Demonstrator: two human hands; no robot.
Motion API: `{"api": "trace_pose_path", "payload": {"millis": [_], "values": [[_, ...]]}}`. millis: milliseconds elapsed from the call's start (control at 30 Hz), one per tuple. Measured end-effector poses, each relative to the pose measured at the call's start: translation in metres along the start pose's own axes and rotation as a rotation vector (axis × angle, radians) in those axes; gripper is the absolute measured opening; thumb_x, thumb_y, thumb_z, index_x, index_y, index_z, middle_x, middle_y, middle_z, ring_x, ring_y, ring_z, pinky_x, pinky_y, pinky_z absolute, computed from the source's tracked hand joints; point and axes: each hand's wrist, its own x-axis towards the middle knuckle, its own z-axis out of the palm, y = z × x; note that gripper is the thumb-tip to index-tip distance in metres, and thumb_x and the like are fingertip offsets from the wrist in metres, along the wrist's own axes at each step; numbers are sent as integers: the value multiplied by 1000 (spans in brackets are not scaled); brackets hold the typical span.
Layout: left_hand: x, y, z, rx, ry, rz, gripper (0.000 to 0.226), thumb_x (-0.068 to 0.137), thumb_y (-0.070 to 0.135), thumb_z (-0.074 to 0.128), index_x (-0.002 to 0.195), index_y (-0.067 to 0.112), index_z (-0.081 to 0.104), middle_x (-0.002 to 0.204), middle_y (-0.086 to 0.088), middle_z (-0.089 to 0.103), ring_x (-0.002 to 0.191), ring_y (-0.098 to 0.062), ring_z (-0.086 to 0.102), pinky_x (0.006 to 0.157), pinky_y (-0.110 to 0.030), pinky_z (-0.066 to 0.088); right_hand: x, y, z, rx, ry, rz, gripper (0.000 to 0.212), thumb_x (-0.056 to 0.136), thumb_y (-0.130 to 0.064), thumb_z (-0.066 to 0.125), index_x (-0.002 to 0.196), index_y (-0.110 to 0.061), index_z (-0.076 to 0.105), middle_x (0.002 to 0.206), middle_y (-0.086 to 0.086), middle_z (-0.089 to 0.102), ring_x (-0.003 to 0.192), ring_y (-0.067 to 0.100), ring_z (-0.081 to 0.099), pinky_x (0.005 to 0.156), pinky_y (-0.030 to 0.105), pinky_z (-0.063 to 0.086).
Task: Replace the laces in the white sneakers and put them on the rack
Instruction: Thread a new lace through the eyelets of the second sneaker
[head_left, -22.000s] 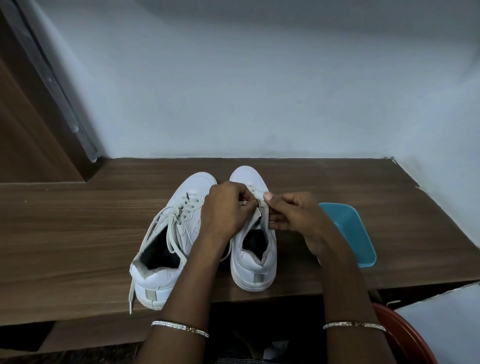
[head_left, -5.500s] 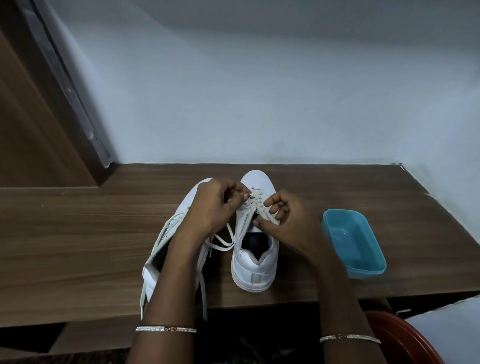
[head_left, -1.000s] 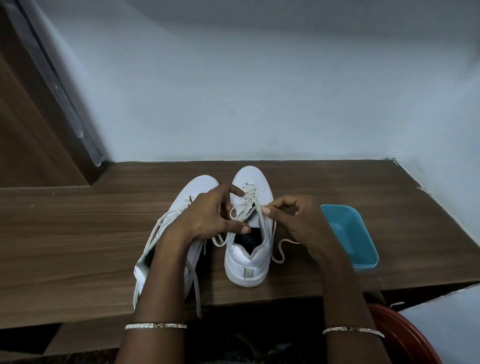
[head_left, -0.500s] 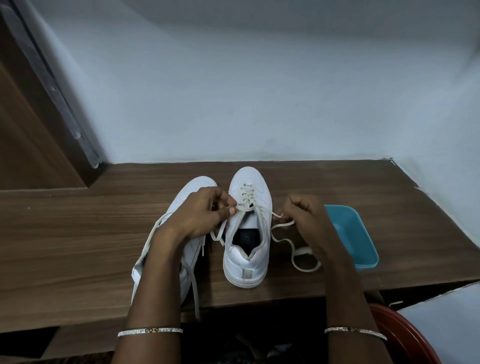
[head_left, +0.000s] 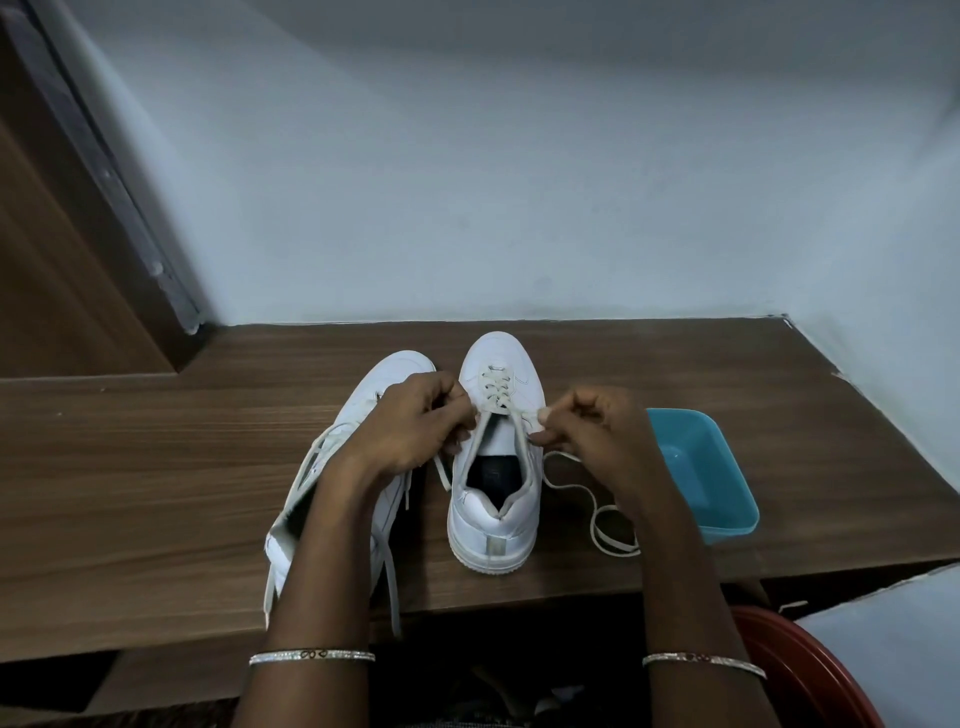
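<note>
Two white sneakers stand on the brown wood-grain table (head_left: 156, 493), toes toward twelve o'clock. The right-hand white low-top sneaker (head_left: 491, 514) sits upright at the middle, with its heel near the table's six o'clock edge. A flat cream lace (head_left: 494, 396) crosses the eyelets nearest its toe. The left hand (head_left: 415, 431), at nine o'clock of the tongue, has its fingers (head_left: 460, 415) curled tight, pinching one run of that lace, and a tail hangs below the hand. The right hand (head_left: 592, 436), at three o'clock, pinches the other run between thumb and forefinger. Its slack drops to the table and loops at four o'clock of the shoe. The second white sneaker (head_left: 387, 382), at nine o'clock, lies largely under the left forearm, and its laces trail over the table edge. A teal rectangular plastic tub (head_left: 711, 483) sits at three o'clock, just beyond the right hand.
</note>
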Motion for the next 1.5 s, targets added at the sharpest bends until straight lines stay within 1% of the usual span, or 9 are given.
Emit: {"api": "trace_pose_path", "payload": {"millis": [133,267,400,533,733,1000,1200,1333,1500], "values": [[-1,1,0,-5,15,10,19,92,15,56,75,6,57,67,-6,69,62,-24,66,72,-45,56,-2,-3,2,-52,108,8,28,88,-7,60,61,-4,51,68,21,65,62,18,74,63,45,53],[-2,3,2,46,45,44,15,91,12,58,76,9,58,61,4,66,54,-14,59,56,-31,47,-2,-3,5,-129,114,-24,34,84,-7,65,55,-15,49,60,15,64,56,15,72,59,41,53],[0,1,1,27,61,53,8,91,14,62,88,19,68,75,-2,71,64,-9,59,65,-33,48,1,-2,4,-154,32,-55,14,80,-7,67,72,-19,69,69,4,70,61,18,72,64,43,61],[1,3,5,118,58,100,7,86,28,74,88,23,70,70,-1,65,64,-10,59,67,-36,50,1,-5,9,-133,-58,-108,8,82,-17,75,87,-22,76,73,-1,72,70,18,71,70,39,60],[2,5,5,282,141,136,15,80,36,78,76,25,70,76,-6,67,71,-18,62,67,-34,48,2,-1,5,-75,-31,-58,9,88,-14,74,81,-8,74,69,3,73,68,14,74,76,46,61],[2,3,8,139,185,127,11,73,34,85,76,25,79,56,-2,55,54,-9,43,57,-28,36,3,6,8,-27,11,-9,15,89,-8,72,76,-9,65,77,6,72,73,17,76,74,51,62],[-2,2,1,199,140,90,19,81,37,78,73,19,75,52,9,51,51,-4,42,55,-24,35,0,4,2,22,-31,8,11,89,-13,73,81,-6,70,77,10,74,74,17,75,77,45,62],[-3,0,-4,241,78,59,28,86,41,72,70,19,73,66,-2,67,62,-10,57,65,-29,46,-1,3,-4,-72,-75,10,18,90,-26,73,80,-11,71,69,7,74,67,15,74,72,35,59],[-9,13,-5,-199,-21,-8,36,94,38,61,70,13,67,58,0,55,53,-9,44,51,-19,36,-5,-5,-12,204,-124,52,35,92,-39,66,71,-11,68,59,8,60,59,18,60,62,28,46]]}}
